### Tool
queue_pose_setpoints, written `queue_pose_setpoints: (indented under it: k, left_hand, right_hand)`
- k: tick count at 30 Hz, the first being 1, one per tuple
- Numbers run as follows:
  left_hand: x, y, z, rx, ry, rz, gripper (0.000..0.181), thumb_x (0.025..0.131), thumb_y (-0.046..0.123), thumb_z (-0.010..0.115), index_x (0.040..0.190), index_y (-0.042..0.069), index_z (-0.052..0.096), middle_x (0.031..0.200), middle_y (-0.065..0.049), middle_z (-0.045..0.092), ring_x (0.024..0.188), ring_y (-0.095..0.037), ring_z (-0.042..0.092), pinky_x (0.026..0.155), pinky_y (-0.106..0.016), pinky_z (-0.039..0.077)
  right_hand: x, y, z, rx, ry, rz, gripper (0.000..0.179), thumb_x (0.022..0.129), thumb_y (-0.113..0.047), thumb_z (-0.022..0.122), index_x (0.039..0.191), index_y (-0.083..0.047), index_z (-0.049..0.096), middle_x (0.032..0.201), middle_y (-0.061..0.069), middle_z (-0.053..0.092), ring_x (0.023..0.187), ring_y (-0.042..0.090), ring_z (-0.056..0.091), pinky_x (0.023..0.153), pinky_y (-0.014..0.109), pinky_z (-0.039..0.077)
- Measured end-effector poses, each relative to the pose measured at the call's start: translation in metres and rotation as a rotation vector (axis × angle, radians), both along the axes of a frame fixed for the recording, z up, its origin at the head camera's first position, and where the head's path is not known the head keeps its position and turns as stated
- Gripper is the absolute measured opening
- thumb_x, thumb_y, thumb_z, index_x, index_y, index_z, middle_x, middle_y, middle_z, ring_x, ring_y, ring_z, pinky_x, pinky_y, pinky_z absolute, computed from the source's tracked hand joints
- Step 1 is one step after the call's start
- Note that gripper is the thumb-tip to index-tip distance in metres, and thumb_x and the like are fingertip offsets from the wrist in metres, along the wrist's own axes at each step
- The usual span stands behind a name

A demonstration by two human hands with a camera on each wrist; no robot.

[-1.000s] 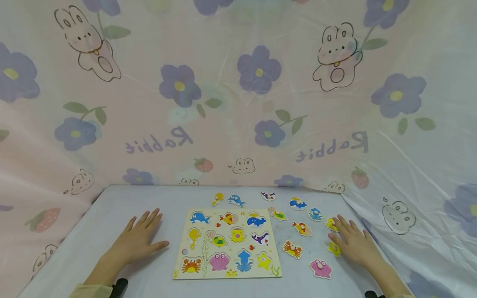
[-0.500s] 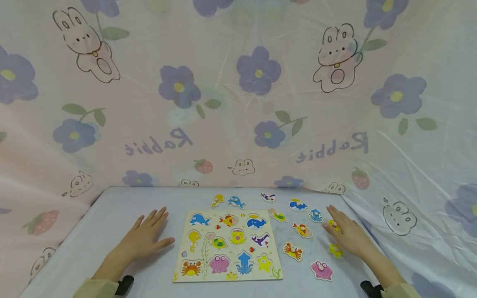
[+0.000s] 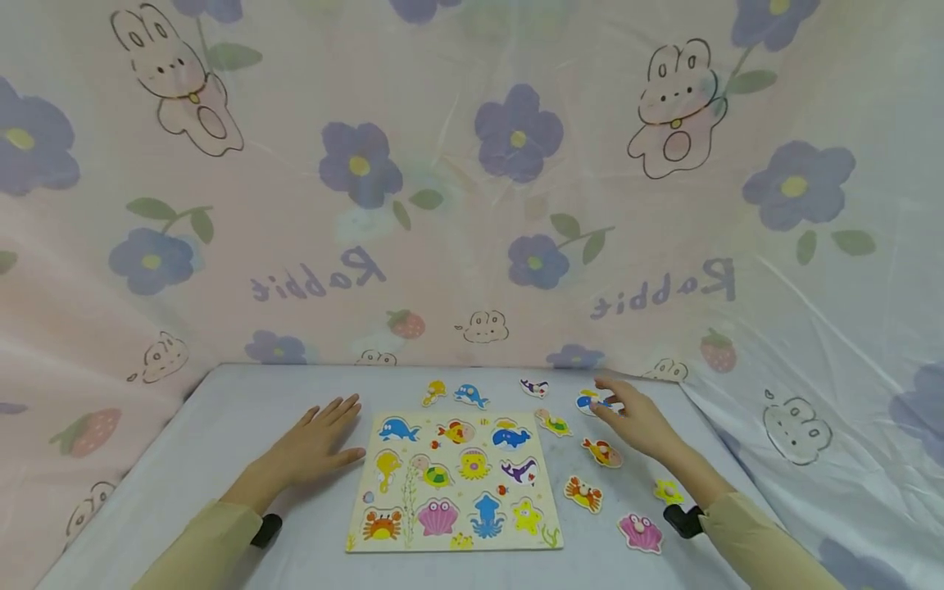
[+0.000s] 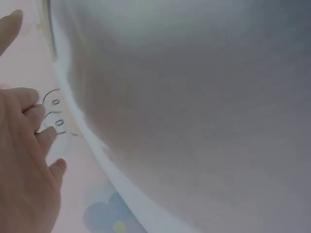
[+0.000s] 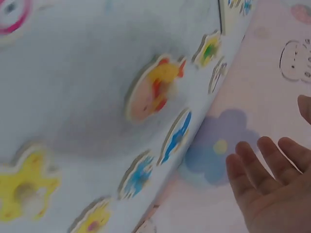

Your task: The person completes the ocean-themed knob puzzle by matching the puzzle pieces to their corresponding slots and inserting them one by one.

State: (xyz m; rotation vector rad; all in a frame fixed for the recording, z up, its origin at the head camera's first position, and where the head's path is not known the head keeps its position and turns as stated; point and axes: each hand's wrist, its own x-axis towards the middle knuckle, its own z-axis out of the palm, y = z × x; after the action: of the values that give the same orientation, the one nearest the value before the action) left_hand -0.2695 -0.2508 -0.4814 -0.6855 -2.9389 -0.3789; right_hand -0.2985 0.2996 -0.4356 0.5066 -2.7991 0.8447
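Hovering empty with relaxed fingers, the right hand (image 3: pixel 636 419) partly hides the whale piece (image 3: pixel 587 402), right of the puzzle board (image 3: pixel 442 546). The left hand (image 3: pixel 313 445), extended and empty, is beside the board. A low sweep could displace the turtle piece (image 3: pixel 554 423).

Head: flat blue whale-shaped puzzle piece (image 3: pixel 586 401) partly hidden by right fingers (image 3: pixel 614 385). Left wrist: left hand (image 4: pixel 24 170) cut off by left edge. Right wrist: blurred pink-and-white puzzle piece (image 5: pixel 24 14) cut off, top-left corner.
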Motion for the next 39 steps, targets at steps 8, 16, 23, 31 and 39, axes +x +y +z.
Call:
queue_pose_setpoints:
  k: [8,16,23,31,39]
  left_hand:
    - [-0.019,0.008,-0.007,-0.046,-0.099,-0.079,0.083,0.102,0.058,0.054,0.158,-0.001,0.038,0.168,-0.019,0.031,0.153,-0.046,0.029,0.122,-0.067,0.024]
    - [-0.025,0.022,-0.013,-0.131,-0.178,-0.091,0.088,0.102,0.066,0.047,0.162,0.003,0.033,0.169,-0.015,0.029,0.155,-0.041,0.026,0.125,-0.062,0.021]
    - [-0.024,0.021,-0.013,-0.161,-0.187,-0.096,0.089,0.104,0.066,0.044,0.163,0.001,0.029,0.17,-0.016,0.026,0.156,-0.04,0.025,0.124,-0.062,0.023]
    - [-0.024,0.019,-0.012,-0.153,-0.203,-0.123,0.087,0.106,0.063,0.043,0.163,0.001,0.025,0.171,-0.016,0.022,0.157,-0.04,0.021,0.125,-0.061,0.024]
    - [-0.027,0.02,-0.012,-0.175,-0.197,-0.122,0.087,0.105,0.064,0.041,0.164,0.002,0.023,0.172,-0.014,0.02,0.157,-0.038,0.021,0.126,-0.056,0.025]
  right_hand:
    - [-0.029,-0.05,-0.005,-0.106,-0.068,0.066,0.05,0.103,-0.02,0.067,0.146,0.002,0.053,0.131,0.021,0.065,0.112,0.037,0.068,0.091,0.05,0.06]
    - [-0.054,-0.101,-0.013,-0.174,-0.163,0.086,0.043,0.102,-0.014,0.068,0.143,-0.005,0.059,0.123,0.013,0.069,0.11,0.03,0.069,0.092,0.044,0.061]
    - [-0.082,-0.14,-0.031,-0.142,-0.217,0.106,0.032,0.101,-0.015,0.07,0.132,-0.008,0.068,0.116,0.005,0.071,0.099,0.018,0.066,0.089,0.036,0.059]
    - [-0.101,-0.176,-0.044,-0.105,-0.31,0.083,0.023,0.101,-0.018,0.07,0.124,-0.015,0.073,0.113,0.001,0.069,0.099,0.018,0.064,0.092,0.038,0.057]
    - [-0.107,-0.196,-0.053,-0.123,-0.34,0.08,0.021,0.101,-0.016,0.07,0.122,-0.013,0.073,0.11,0.001,0.067,0.1,0.019,0.062,0.09,0.033,0.057]
